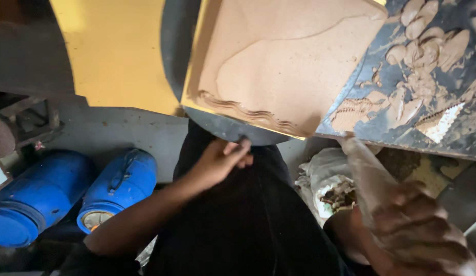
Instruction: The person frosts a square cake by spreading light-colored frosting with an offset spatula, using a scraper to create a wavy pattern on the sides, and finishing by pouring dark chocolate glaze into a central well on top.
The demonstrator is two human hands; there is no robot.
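Overhead, a clay-coated square slab [284, 61] lies just beyond the left hand [220, 161], fingers curled at the dark round wheel's rim [233, 130]; the clay-smeared right hand [417, 225] hangs loosely curled, farther off.

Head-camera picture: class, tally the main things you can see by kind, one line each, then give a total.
Blue plastic barrels lying on the floor: 2
Clay-coated square slab on the round dark wheel: 1
Yellow board: 1
White bag of scraps: 1
Hands, left hand and clay-smeared right hand: 2
Total: 7
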